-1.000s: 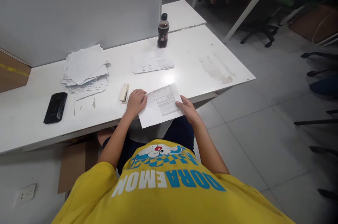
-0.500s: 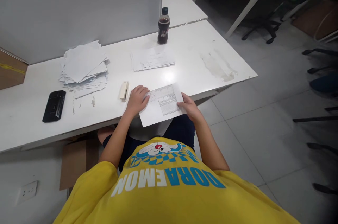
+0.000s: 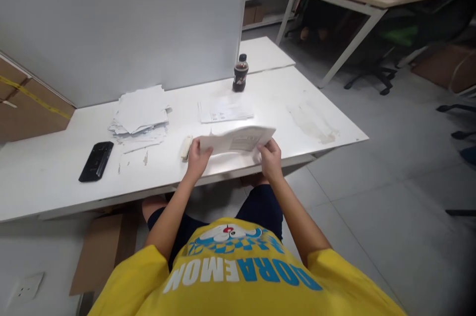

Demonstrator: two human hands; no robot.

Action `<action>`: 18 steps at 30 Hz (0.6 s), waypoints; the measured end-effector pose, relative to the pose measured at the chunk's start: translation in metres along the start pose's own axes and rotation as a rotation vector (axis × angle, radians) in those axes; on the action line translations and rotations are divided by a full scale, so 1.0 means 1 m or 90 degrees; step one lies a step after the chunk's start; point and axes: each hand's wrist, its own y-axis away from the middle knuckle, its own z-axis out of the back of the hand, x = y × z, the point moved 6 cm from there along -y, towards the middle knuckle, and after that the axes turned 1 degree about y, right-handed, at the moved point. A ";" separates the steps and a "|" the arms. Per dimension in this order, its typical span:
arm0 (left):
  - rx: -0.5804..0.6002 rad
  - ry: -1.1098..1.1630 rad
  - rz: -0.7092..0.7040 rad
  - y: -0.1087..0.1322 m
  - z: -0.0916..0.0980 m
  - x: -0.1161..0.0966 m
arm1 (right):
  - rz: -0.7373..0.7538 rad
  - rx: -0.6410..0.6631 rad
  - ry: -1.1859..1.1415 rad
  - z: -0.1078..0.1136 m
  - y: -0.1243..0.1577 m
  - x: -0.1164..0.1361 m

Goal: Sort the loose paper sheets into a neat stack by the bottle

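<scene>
Tipped up since the earlier frame, printed paper [image 3: 238, 140] bows between left hand [image 3: 198, 159] and right hand [image 3: 271, 158], both gripping its ends — above the desk [image 3: 148, 177] edge, not yet laid down.

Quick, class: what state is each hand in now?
Left hand: closed, holding the printed paper by its left end.
Right hand: closed, holding that paper's right end.

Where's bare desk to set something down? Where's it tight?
Roomiest looks the right end of the desk, right of the bottle and thin paper stack, though there's a stain. Another: left of the black object, in front of the cardboard box. Tight: around the stapler, close beside the left hand and held paper.
</scene>
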 end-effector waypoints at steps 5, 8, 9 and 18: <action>-0.006 -0.005 0.056 0.018 0.007 0.014 | -0.009 0.005 0.048 0.003 0.001 -0.003; 0.018 0.008 0.103 0.020 0.004 0.018 | -0.055 0.031 0.039 0.001 0.002 -0.011; 0.016 0.017 0.118 0.019 0.003 0.018 | -0.066 0.036 0.040 -0.001 0.003 -0.013; -0.024 0.024 0.244 0.050 0.006 -0.009 | -0.111 0.081 0.062 -0.009 0.023 0.000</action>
